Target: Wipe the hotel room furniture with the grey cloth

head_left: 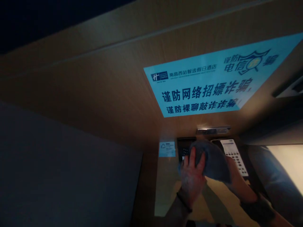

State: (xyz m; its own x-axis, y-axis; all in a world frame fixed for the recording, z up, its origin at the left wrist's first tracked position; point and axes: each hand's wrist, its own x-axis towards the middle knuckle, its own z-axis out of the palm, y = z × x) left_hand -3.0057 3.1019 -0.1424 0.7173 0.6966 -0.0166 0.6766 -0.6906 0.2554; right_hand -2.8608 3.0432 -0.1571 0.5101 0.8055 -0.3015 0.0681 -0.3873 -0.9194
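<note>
A grey-blue cloth (216, 162), bunched and hanging down on its right side, is between my two hands above a small desktop. My left hand (193, 175), with a dark band at the wrist, presses its fingers onto the cloth's left part. My right hand (230, 167) is behind the cloth's right edge, and its fingers are hidden. A dark tray or box (186, 146) lies just behind the cloth. To the right stands a telephone (233, 154) with a white keypad panel.
A blue-white notice (203, 91) is fixed to the wooden panel (106, 94). Below it are a metal-faced wall fitting (213, 130) and a small card (167, 149). A dark blue cushion-like shape (272, 170) is at the right.
</note>
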